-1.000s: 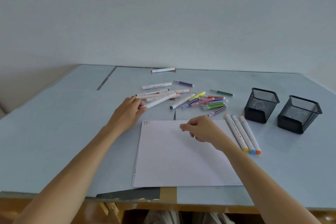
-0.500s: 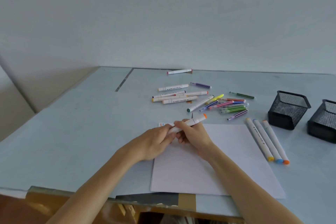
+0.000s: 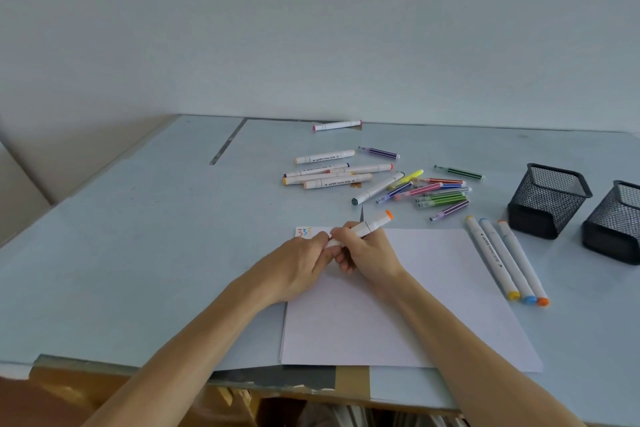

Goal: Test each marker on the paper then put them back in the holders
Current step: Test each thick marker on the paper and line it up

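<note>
Both hands hold one white marker with an orange end cap [image 3: 372, 222] over the top left of the white paper [image 3: 433, 295]. My right hand [image 3: 367, 248] grips its barrel. My left hand [image 3: 301, 262] pinches its near end, which is hidden by the fingers. Small coloured squiggles [image 3: 304, 231] mark the paper's top left corner. Three white markers [image 3: 502, 256] lie side by side right of the paper. Two black mesh holders [image 3: 549, 199] [image 3: 614, 222] stand at the right, showing nothing inside.
Several white markers [image 3: 329, 175] and thin coloured pens [image 3: 440, 192] lie scattered behind the paper. One white marker [image 3: 337, 125] lies by the far wall. The table's near edge [image 3: 242, 381] runs below the paper.
My left hand picked a white marker from the pile and brought it over the paper, where my right hand took hold of it too. The camera turned left.
</note>
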